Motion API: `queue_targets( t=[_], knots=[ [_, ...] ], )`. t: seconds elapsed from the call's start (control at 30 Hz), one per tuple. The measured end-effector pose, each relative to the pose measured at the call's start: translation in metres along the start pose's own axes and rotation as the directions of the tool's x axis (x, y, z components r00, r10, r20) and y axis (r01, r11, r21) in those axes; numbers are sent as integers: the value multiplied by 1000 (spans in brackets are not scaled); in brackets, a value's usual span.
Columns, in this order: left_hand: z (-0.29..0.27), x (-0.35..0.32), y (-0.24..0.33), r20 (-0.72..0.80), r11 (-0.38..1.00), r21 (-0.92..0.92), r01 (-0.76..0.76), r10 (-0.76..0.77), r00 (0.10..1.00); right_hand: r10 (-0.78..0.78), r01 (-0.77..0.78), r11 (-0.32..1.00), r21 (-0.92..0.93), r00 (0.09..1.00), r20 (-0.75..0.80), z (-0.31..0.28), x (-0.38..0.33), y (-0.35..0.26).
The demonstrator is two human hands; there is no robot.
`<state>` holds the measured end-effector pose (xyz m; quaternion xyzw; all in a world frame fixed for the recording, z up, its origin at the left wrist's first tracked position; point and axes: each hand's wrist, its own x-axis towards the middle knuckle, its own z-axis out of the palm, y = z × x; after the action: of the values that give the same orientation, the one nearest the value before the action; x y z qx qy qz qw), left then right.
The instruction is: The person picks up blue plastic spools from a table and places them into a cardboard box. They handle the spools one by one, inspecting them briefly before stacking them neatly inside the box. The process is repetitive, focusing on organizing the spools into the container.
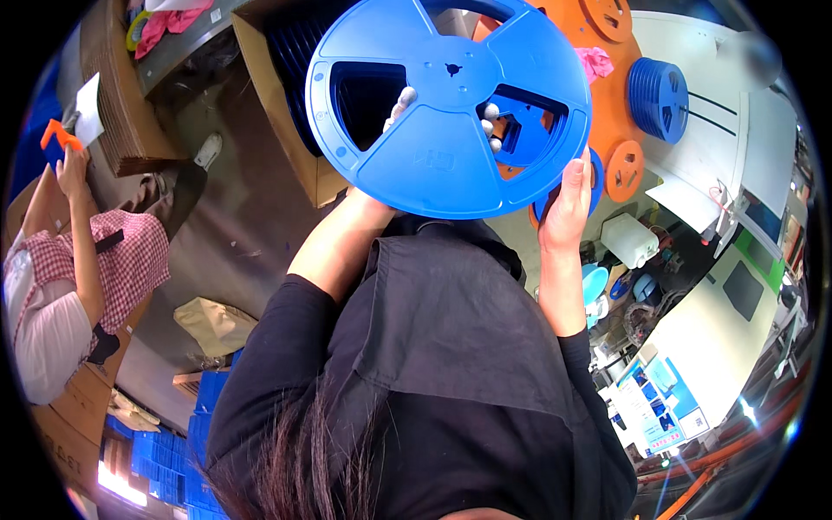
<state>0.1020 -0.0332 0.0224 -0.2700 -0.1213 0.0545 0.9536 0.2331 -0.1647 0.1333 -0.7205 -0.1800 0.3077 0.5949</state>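
Blue plastic reel (438,165) held up in both hands, top edge cut off by frame. Left hand (401,106) mostly hidden behind it, white-tipped digits visible through windows. Right hand (566,204) grips lower-right rim; finger ends hidden, can't tell their spread.

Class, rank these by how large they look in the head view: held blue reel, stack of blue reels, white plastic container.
1. held blue reel, enlarged by nearness
2. stack of blue reels
3. white plastic container

Head-worn fisheye, from close above, down onto hands (565,206)
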Motion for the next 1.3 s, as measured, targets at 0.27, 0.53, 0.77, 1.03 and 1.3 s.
queue_targets(
  t=[0.27, 0.53, 0.77, 1.03, 1.3],
  knots=[
    [13, -80, 10, -430, 805, 522, -283, 535, 728, 244, -229, 961, -155, 966, 89, -15, -7, 56],
    [-39, -164, 118, -289, 293, 956, 8, 939, 189, 506, -458, 856, -242, 838, 204, -20, -28, 143],
    [-62, -169, 226, -318, 323, 946, 14, 925, 209, 609, -573, 788, -224, 779, 148, -13, -37, 165],
    [-70, -163, 275, -366, 365, 930, 48, 903, 227, 659, -637, 750, -176, 742, 122, 1, -44, 181],
    [-97, -184, 295, -418, 422, 906, 20, 888, 191, 678, -662, 733, -159, 729, 94, -1, -44, 184]
  ],
)
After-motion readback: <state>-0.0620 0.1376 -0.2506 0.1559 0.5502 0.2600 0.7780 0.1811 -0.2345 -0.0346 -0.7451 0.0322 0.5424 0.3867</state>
